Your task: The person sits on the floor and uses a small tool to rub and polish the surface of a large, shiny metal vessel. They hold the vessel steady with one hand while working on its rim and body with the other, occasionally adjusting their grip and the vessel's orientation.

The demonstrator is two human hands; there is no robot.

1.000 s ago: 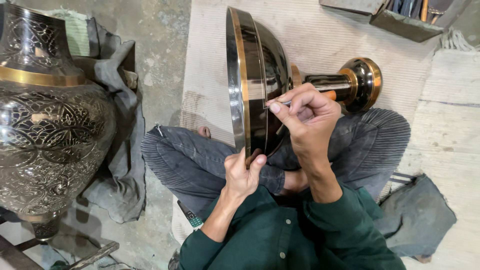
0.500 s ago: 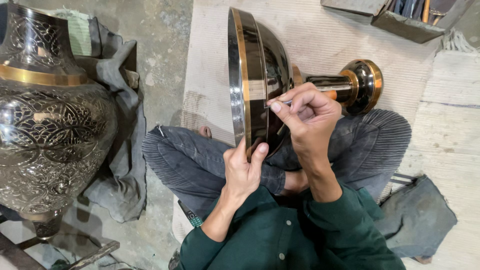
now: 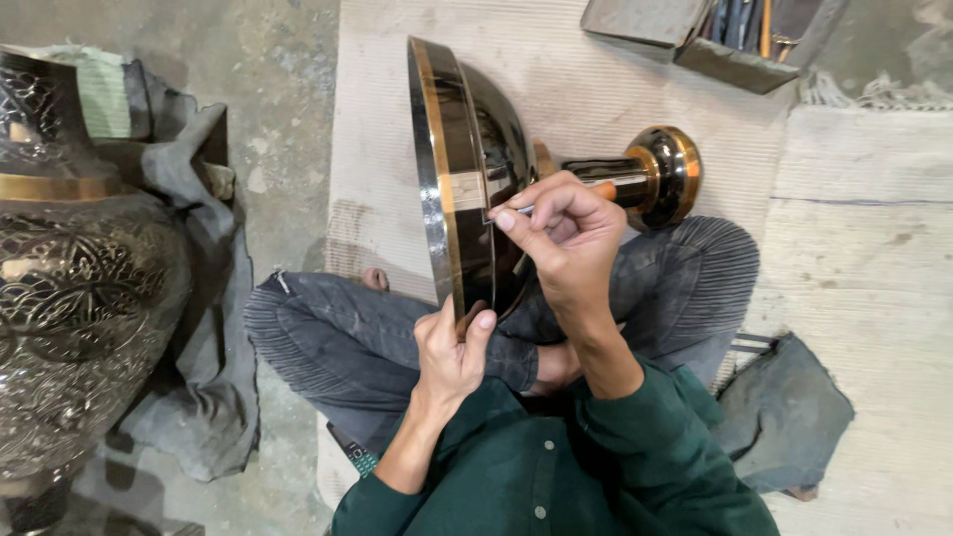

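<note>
Graver set to the rim, hardly a shift in the last second.

My left hand [image 3: 449, 349] still clamps the near edge of the dark footed bowl [image 3: 467, 179] lying on its side across my lap. My right hand [image 3: 566, 233] stays closed on a thin engraving tool [image 3: 516, 211], its tip, as far as I can see, touching the brass band [image 3: 467, 191] just beyond my knuckles; only tiny movement, so the cutting goes slowly.

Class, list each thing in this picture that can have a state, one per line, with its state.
Footed metal bowl: tipped on its side across the lap.
Left hand: gripping the bowl's lower rim.
Right hand: pinching a thin tool against the bowl.
Engraved vase: upright on the floor.
Grey cloth: crumpled beside the vase.
</note>
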